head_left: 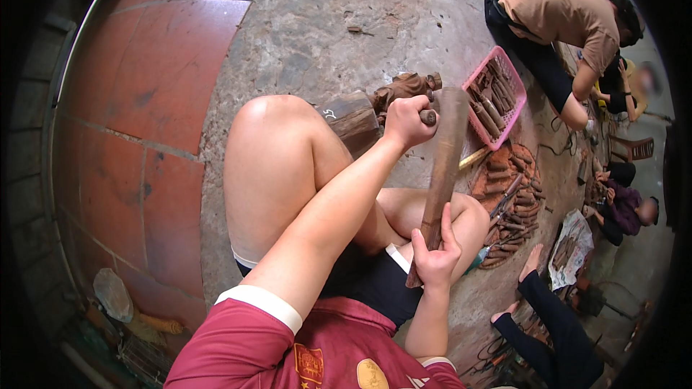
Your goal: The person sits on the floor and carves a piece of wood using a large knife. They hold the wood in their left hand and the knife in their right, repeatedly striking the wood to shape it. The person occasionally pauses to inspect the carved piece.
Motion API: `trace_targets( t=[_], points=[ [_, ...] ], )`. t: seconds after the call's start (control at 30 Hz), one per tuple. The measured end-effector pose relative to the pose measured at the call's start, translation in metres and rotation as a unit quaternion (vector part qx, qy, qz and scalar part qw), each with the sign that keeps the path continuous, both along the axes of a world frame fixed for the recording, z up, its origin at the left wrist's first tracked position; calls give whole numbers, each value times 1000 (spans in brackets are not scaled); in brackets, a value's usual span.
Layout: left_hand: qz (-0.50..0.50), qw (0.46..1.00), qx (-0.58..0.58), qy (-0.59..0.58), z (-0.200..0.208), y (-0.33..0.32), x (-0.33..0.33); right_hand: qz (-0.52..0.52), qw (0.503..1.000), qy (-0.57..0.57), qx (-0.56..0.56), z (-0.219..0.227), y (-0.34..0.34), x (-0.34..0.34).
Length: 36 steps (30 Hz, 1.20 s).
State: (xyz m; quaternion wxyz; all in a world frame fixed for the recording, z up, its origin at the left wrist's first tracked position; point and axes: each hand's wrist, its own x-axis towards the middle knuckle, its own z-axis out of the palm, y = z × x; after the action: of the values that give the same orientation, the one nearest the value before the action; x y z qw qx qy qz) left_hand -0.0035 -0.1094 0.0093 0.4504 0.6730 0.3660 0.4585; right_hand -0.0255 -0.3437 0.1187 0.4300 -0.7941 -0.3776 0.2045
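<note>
Just right of the concrete floor's (303,36) tiled edge, I make out a wooden block (352,117), then the carved figure (405,89), its long axis slanting rightward and away. My left hand (409,122) is nearer, just beside it, fingers curled closed around a dark tool handle (429,117). Right of that, the wooden club (447,140) points lengthwise away from me, far end near the handle; my right hand (436,256) grips its near end, forefinger extended.
</note>
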Motion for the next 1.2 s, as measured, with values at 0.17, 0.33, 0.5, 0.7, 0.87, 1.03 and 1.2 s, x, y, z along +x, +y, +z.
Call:
trace_targets(
  t=[0.17, 0.33, 0.5, 0.7, 0.87, 1.03, 1.2],
  points=[
    [-11, 999, -11, -30, 4, -3, -1, 61, 991, -119, 30, -3, -1, 5],
    [-10, 996, 40, -84, 11, -5, 2, 50, 992, -114, 26, 5, -6, 4],
    [-55, 994, 69, -59, 8, -10, -2, 27, 996, -77, 27, 8, -15, 2],
    [-100, 985, 134, -30, 16, -8, -3, 16, 997, -65, 33, 1, -27, 2],
    [-99, 987, 124, -3, 11, -7, -2, 25, 997, -73, 16, 2, -30, 4],
    [-61, 995, 75, 0, 7, -14, 2, 16, 999, -47, 19, 3, -29, 3],
    [-61, 998, 25, -13, 8, -21, 4, 23, 999, -39, 28, 3, -23, 0]
  ],
)
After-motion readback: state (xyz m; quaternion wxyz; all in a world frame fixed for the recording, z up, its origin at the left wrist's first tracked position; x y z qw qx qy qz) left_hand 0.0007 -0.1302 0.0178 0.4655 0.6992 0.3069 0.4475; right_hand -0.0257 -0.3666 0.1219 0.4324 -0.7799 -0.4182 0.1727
